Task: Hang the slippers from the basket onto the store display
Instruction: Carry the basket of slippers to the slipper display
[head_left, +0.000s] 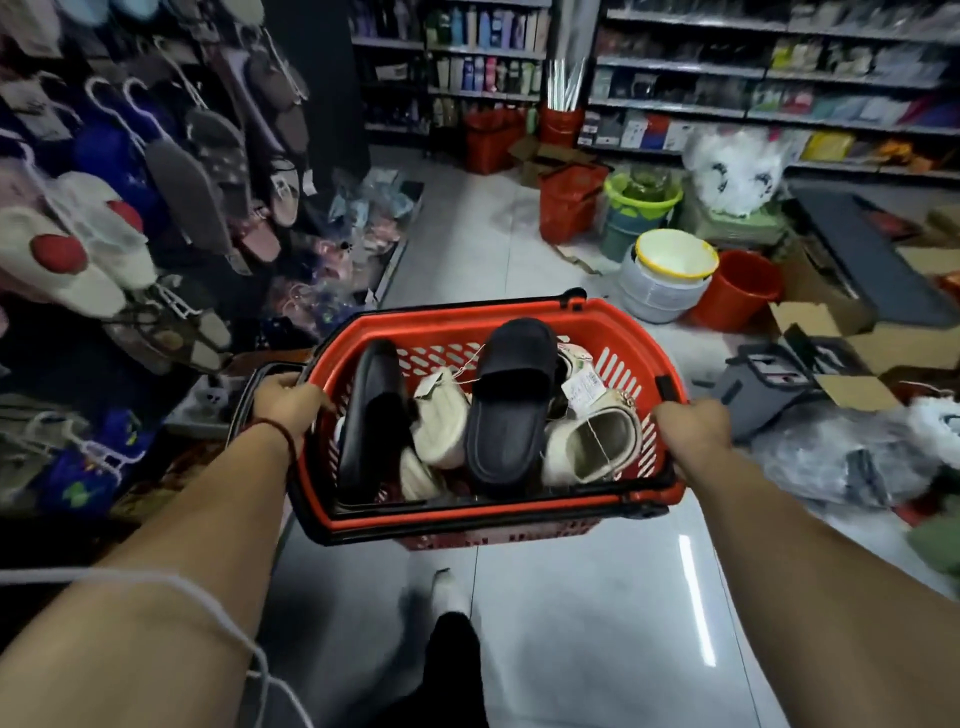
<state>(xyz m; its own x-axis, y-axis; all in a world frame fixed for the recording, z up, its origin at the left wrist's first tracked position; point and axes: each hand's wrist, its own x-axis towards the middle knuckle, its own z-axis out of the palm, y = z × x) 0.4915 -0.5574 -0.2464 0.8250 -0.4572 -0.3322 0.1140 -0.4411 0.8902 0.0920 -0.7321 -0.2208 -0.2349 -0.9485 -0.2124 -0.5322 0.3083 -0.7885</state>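
A red plastic basket (613, 332) with black trim is held off the floor in front of me. My left hand (288, 402) grips its left rim and my right hand (691, 423) grips its right rim. Inside lie a black slipper (511, 405) sole-down in the middle, another black slipper (371, 421) on edge at the left, and several cream slippers (587, 441) with paper tags. The store display (171, 171) on the left carries many slippers on white hangers.
Red baskets (566, 202), a green bucket (641, 200), stacked basins (670, 270) and a red bucket (737, 291) stand on the tiled floor ahead. Open cardboard boxes (841, 353) and plastic bags lie at the right. Shelves of goods line the back. My foot (452, 597) is below the basket.
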